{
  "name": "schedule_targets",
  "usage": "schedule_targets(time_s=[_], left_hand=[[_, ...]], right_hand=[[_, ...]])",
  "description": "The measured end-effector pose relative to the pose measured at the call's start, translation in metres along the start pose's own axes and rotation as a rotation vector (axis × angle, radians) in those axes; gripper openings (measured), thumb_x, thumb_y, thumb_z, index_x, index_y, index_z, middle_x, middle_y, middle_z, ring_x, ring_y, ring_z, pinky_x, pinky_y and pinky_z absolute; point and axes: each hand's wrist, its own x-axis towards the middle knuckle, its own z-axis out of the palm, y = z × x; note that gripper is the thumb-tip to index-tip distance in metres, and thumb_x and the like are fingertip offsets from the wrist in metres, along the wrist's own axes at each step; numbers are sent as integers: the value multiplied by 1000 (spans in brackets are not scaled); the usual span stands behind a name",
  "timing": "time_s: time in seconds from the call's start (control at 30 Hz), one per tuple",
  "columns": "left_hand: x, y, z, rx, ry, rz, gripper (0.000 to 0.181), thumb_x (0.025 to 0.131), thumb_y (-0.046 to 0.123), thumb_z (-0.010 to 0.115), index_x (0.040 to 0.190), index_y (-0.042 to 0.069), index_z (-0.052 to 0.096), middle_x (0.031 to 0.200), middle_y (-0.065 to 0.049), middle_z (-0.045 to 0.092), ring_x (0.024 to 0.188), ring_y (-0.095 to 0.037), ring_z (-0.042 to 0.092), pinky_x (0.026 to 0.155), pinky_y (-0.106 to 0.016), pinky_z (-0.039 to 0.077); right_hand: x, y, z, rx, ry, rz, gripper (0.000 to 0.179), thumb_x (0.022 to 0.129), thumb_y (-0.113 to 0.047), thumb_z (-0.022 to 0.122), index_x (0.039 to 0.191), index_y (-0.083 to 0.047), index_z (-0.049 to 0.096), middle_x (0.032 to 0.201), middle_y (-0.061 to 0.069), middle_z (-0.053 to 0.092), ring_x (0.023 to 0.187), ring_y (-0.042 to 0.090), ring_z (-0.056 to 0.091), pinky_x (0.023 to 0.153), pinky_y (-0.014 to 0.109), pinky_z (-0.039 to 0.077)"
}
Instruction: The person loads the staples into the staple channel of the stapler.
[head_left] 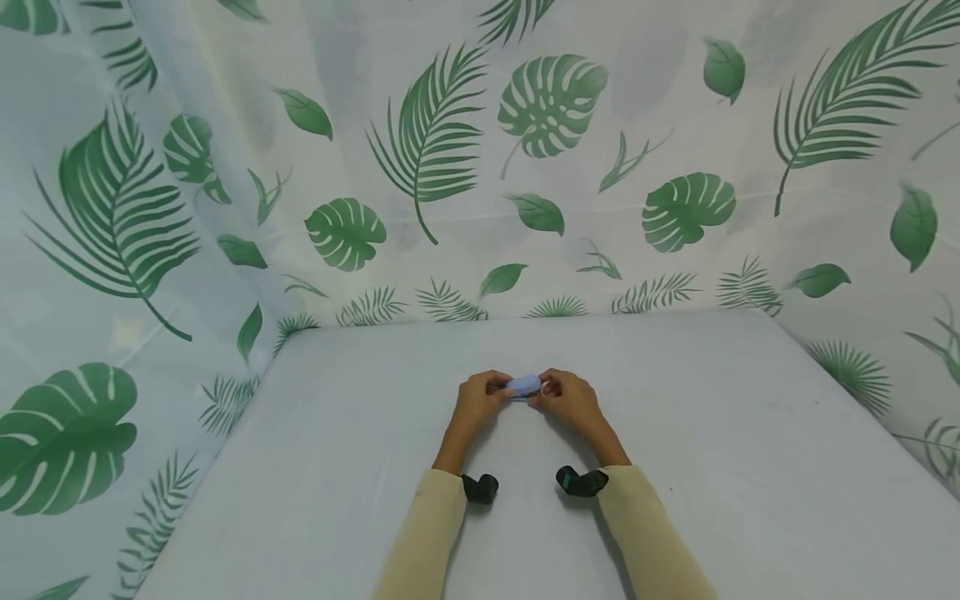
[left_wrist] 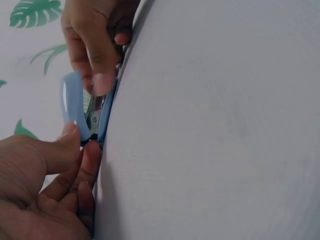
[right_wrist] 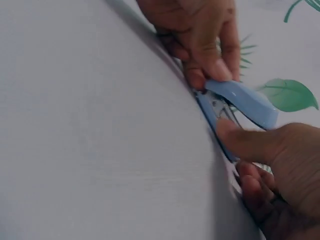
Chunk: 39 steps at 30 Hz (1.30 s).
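A small light-blue stapler (head_left: 523, 386) is between the two hands at the middle of the white table. Its blue top cover (left_wrist: 74, 102) stands lifted away from the base (left_wrist: 106, 111), and the metal staple channel (left_wrist: 94, 116) shows in the gap. My left hand (head_left: 481, 400) pinches the hinge end between thumb and fingers. At the other end, my right hand (head_left: 572, 400) grips the lower part, its thumb (right_wrist: 234, 137) laid inside the gap under the raised cover. Whether staples lie in the channel, I cannot tell.
The white tabletop (head_left: 337, 467) spreads around both hands. A white curtain with green leaf prints (head_left: 465, 167) hangs behind the table and at both sides. Black wrist devices (head_left: 583, 482) sit at the cuffs of the pale yellow sleeves (head_left: 652, 533).
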Motion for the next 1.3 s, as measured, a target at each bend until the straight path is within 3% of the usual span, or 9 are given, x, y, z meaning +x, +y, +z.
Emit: schedule_targets(time_s=[0.13,0.3,0.53,0.8,1.03,1.3], left_hand=[[1,-1,1,8,11,0,19,82,20,66,99,12,67,94,-1,68,80,-11,62,76,-30,46],[1,3,2,25,38,9,17,82,16,66,98,11,68,93,-2,68,80,-13,62,77,-32,46],[1,1,3,37,46,-6,14,81,13,67,94,11,69,89,-1,68,77,-11,61,74,-30,46],[4,4,4,61,69,4,13,79,10,67,92,8,69,88,-2,68,77,-12,62,74,-29,46],[5,6,7,77,78,-4,12,79,9,67,91,7,69,87,-2,68,76,-12,62,73,-29,46],[5,4,4,70,74,15,15,80,13,67,94,10,70,89,-2,69,77,-12,63,73,-29,47]], right_hand=[[1,1,-6,159,-120,44,44,80,-44,63,103,-7,62,84,4,64,67,14,59,61,30,46],[3,-4,-8,347,-134,155,58,83,-54,52,100,0,62,75,7,65,59,14,63,58,25,48],[2,-8,-4,629,-156,206,34,90,-25,55,112,1,55,100,21,61,73,23,67,62,29,52],[4,-12,-6,652,-156,251,26,92,-16,52,112,1,56,95,22,63,72,26,67,62,31,52],[3,-11,-8,635,-169,231,26,92,-12,50,111,5,54,91,24,63,71,24,67,61,30,52],[2,-12,-3,626,-119,256,35,90,-29,55,110,0,56,96,20,63,71,22,67,60,28,52]])
